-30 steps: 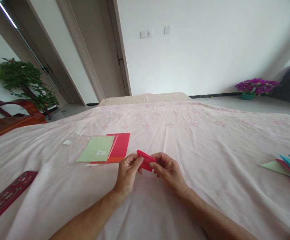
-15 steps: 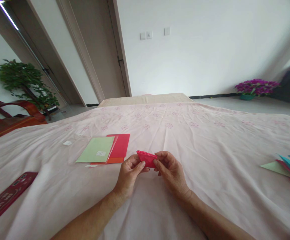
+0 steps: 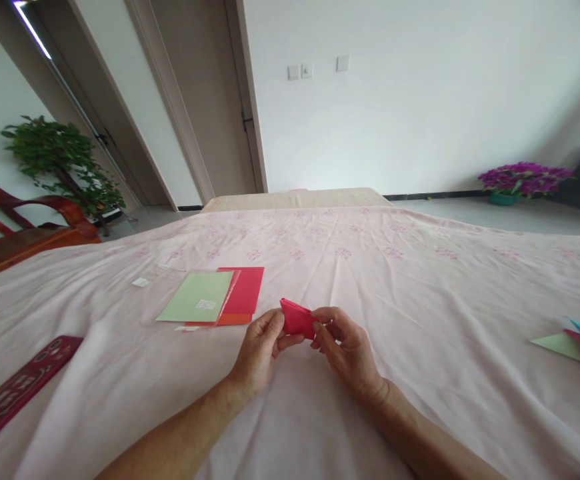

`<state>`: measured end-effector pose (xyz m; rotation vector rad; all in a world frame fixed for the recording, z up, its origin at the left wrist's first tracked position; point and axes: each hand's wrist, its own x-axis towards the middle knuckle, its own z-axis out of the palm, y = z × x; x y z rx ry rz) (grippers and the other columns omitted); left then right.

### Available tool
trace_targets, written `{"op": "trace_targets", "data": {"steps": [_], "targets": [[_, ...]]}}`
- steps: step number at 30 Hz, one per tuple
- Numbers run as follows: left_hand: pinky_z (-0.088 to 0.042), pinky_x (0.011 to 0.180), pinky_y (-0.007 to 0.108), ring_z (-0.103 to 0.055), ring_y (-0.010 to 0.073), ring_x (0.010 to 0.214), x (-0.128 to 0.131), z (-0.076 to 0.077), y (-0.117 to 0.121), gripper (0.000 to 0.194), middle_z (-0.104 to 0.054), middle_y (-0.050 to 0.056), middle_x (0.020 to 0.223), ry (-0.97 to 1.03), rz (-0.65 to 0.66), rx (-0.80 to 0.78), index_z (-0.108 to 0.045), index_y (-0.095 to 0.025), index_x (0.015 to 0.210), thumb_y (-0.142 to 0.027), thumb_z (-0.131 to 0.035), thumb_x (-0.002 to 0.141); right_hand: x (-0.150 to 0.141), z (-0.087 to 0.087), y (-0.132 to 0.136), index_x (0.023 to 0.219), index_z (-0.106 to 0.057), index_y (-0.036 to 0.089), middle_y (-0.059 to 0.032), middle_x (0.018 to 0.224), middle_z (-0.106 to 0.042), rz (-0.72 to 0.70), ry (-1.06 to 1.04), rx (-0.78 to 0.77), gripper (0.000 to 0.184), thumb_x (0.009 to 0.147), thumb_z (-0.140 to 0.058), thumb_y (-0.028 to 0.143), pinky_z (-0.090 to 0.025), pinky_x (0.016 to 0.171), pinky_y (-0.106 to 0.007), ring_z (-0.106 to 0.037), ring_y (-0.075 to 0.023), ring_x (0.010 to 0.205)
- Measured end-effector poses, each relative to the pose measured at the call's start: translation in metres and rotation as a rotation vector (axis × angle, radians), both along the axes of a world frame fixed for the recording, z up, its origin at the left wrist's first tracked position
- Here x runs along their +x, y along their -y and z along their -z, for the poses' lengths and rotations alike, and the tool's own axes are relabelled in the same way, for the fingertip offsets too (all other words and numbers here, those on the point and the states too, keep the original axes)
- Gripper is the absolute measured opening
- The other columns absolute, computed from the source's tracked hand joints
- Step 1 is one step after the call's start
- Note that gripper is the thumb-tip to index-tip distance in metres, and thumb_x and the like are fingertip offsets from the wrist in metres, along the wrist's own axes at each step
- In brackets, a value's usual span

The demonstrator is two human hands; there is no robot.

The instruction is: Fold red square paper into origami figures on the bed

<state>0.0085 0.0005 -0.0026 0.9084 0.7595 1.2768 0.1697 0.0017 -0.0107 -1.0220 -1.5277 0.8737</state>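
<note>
A small folded piece of red paper (image 3: 297,317) is held just above the pale pink floral cloth (image 3: 395,280), near the middle of the view. My left hand (image 3: 263,353) pinches its left lower side with thumb and fingers. My right hand (image 3: 345,350) pinches its right edge, fingers curled. Both hands are closed on the paper and nearly touch each other.
A stack of flat sheets, light green (image 3: 197,297) over red (image 3: 244,291) and orange, lies left of my hands. Folded green, teal and red paper shapes (image 3: 577,340) lie at the right edge. A dark red carved wooden piece (image 3: 15,390) lies at left. A wooden chair (image 3: 30,230) and potted plants stand beyond.
Both hands have shifted slightly and turned the red paper, whose top edge now sits a bit higher and flatter. The view has drifted a little to the left.
</note>
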Motion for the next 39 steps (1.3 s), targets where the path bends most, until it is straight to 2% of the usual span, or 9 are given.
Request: {"op": "trace_targets", "data": {"steps": [8, 12, 16, 20, 25, 28, 31, 35, 39], "targets": [[-0.061, 0.067, 0.03, -0.067, 0.0179, 0.082, -0.004, 0.001, 0.0, 0.032, -0.069, 0.006, 0.097, -0.207, -0.105, 0.053, -0.066, -0.015, 0.108, -0.039, -0.061, 0.087, -0.001, 0.003, -0.002, 0.101, -0.06, 0.022, -0.0009, 0.079, -0.066, 0.004, -0.002, -0.049, 0.014, 0.09, -0.053, 0.028, -0.049, 0.052, -0.023, -0.062, -0.0118, 0.056], [-0.06, 0.065, 0.026, -0.066, 0.0161, 0.081, -0.004, -0.001, -0.003, 0.029, -0.07, 0.006, 0.096, -0.093, -0.053, -0.004, -0.067, -0.015, 0.107, -0.034, -0.065, 0.085, 0.0, 0.002, -0.002, 0.103, -0.06, 0.023, -0.0012, 0.081, -0.066, -0.011, -0.005, -0.041, 0.016, 0.09, -0.052, 0.028, -0.05, 0.054, -0.023, -0.062, -0.0122, 0.059], [-0.059, 0.068, 0.025, -0.066, 0.0147, 0.083, -0.007, -0.007, -0.006, 0.025, -0.07, 0.006, 0.098, 0.075, 0.08, -0.111, -0.068, -0.016, 0.106, -0.025, -0.067, 0.083, 0.001, 0.001, -0.001, 0.103, -0.059, 0.023, -0.0015, 0.083, -0.066, -0.028, -0.016, -0.029, 0.016, 0.09, -0.052, 0.028, -0.049, 0.054, -0.024, -0.061, -0.0127, 0.061], [-0.059, 0.077, 0.031, -0.065, 0.0173, 0.092, -0.011, -0.01, -0.007, 0.021, -0.069, 0.007, 0.103, 0.167, 0.163, -0.209, -0.068, -0.016, 0.104, -0.021, -0.06, 0.085, 0.001, 0.002, -0.002, 0.1, -0.061, 0.022, -0.001, 0.08, -0.063, -0.003, 0.072, 0.046, 0.014, 0.09, -0.053, 0.024, -0.047, 0.057, -0.025, -0.059, -0.0134, 0.063], [-0.056, 0.086, 0.038, -0.066, 0.0227, 0.098, -0.016, -0.01, -0.008, 0.024, -0.069, 0.01, 0.105, 0.183, 0.192, -0.262, -0.07, -0.014, 0.1, -0.031, -0.059, 0.087, 0.001, 0.006, -0.003, 0.095, -0.062, 0.023, 0.0, 0.08, -0.063, 0.026, 0.178, 0.15, 0.013, 0.087, -0.054, 0.017, -0.045, 0.061, -0.026, -0.056, -0.0128, 0.065], [-0.055, 0.086, 0.037, -0.066, 0.0232, 0.098, -0.015, -0.011, -0.007, 0.025, -0.069, 0.01, 0.106, 0.107, 0.205, -0.232, -0.071, -0.014, 0.101, -0.03, -0.067, 0.082, 0.001, 0.006, -0.003, 0.095, -0.062, 0.023, -0.0001, 0.081, -0.062, 0.018, 0.171, 0.176, 0.014, 0.088, -0.053, 0.015, -0.045, 0.063, -0.026, -0.056, -0.0133, 0.068], [-0.053, 0.085, 0.035, -0.067, 0.0216, 0.093, -0.009, -0.011, -0.004, 0.025, -0.072, 0.008, 0.097, -0.014, 0.183, -0.169, -0.073, -0.014, 0.096, -0.026, -0.076, 0.074, 0.003, 0.001, -0.002, 0.097, -0.061, 0.023, -0.0009, 0.083, -0.062, -0.027, 0.128, 0.179, 0.011, 0.09, -0.053, 0.019, -0.047, 0.066, -0.028, -0.058, -0.0141, 0.071], [-0.051, 0.081, 0.031, -0.068, 0.0207, 0.084, -0.003, -0.012, -0.001, 0.026, -0.074, 0.007, 0.085, -0.283, 0.019, 0.017, -0.075, -0.015, 0.095, -0.027, -0.078, 0.071, 0.004, -0.007, 0.002, 0.106, -0.054, 0.025, -0.002, 0.092, -0.063, -0.143, -0.025, -0.017, 0.014, 0.094, -0.049, 0.032, -0.049, 0.071, -0.03, -0.061, -0.0158, 0.079], [-0.05, 0.08, 0.029, -0.067, 0.0225, 0.087, -0.004, -0.011, 0.0, 0.027, -0.075, 0.006, 0.088, -0.523, -0.123, 0.194, -0.076, -0.017, 0.098, -0.032, -0.074, 0.075, -0.002, -0.012, 0.005, 0.115, -0.047, 0.027, -0.0041, 0.108, -0.059, -0.179, -0.179, -0.195, 0.031, 0.089, -0.057, 0.041, -0.05, 0.068, -0.031, -0.061, -0.0174, 0.086]]}}
